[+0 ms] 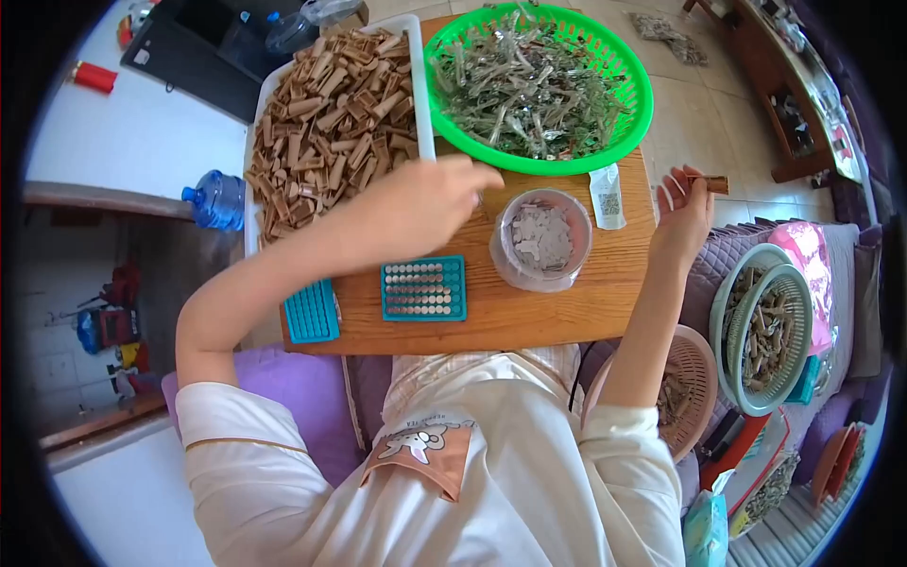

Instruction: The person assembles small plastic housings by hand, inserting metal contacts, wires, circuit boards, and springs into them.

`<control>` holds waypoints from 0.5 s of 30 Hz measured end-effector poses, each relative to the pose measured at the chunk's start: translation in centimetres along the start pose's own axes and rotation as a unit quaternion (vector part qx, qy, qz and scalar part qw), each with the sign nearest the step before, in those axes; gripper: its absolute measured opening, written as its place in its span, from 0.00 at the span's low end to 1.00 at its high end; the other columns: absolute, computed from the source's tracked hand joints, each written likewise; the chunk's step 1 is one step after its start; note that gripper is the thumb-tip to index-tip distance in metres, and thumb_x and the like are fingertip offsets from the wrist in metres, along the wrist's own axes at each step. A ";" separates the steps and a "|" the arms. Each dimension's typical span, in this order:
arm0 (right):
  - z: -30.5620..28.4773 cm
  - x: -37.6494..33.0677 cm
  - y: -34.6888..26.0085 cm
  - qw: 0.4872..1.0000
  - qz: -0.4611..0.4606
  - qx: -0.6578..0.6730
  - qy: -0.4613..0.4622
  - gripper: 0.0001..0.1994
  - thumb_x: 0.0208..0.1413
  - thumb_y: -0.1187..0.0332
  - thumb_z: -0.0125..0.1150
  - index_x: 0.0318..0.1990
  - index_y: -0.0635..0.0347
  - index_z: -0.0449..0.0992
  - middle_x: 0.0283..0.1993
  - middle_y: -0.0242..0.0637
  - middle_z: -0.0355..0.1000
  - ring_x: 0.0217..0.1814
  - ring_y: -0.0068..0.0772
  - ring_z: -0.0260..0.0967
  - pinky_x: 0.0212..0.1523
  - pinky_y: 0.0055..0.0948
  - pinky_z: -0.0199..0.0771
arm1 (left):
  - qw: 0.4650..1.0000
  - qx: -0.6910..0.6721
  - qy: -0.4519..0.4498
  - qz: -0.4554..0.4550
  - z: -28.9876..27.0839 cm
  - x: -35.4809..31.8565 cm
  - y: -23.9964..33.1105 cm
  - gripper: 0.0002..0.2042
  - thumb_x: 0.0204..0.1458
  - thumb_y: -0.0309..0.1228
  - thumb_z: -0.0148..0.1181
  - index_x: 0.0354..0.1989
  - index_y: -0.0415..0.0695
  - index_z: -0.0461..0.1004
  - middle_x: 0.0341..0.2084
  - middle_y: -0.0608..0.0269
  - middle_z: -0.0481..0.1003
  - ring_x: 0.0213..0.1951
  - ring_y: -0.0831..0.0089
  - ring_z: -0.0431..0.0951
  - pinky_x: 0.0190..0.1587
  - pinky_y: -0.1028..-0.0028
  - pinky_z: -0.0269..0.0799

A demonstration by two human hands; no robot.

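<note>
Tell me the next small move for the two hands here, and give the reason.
Probably bring the right hand back over the table toward the left hand. It pinches a small brown tube out past the table edge, while the left hand hovers between the green basket and the clear tub, where the parts lie.

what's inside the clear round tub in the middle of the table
The clear tub holds a heap of small pale grey flat pieces. Only the top layer shows; whatever lies beneath is covered. The left hand hovers at its rim.
</note>
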State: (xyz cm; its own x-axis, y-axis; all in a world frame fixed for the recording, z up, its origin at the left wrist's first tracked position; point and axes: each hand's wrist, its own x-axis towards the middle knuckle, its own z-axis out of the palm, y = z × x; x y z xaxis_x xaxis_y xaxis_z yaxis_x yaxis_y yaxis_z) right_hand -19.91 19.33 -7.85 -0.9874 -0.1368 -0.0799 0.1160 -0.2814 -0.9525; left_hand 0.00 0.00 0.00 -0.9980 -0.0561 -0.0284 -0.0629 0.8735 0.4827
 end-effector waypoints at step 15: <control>8.3 -21.5 0.8 0.763 0.462 0.196 -0.408 0.11 0.56 0.63 0.35 0.34 0.59 0.64 0.23 0.30 0.62 0.25 0.18 0.59 0.27 0.17 0.60 | 0.877 0.289 0.248 0.294 4.6 -13.6 0.7 0.06 0.36 0.30 0.53 0.26 0.50 0.68 0.36 0.79 0.63 0.41 0.80 0.60 0.46 0.75 0.58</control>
State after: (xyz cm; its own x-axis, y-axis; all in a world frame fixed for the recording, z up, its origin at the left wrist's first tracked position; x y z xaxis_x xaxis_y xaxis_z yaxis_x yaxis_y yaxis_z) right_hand 2.35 14.19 -4.47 -0.0876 -0.9495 -0.3012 0.9027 0.0522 -0.4272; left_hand 13.54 3.64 -3.29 -0.7437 0.4072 0.5302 0.3271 0.9133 -0.2426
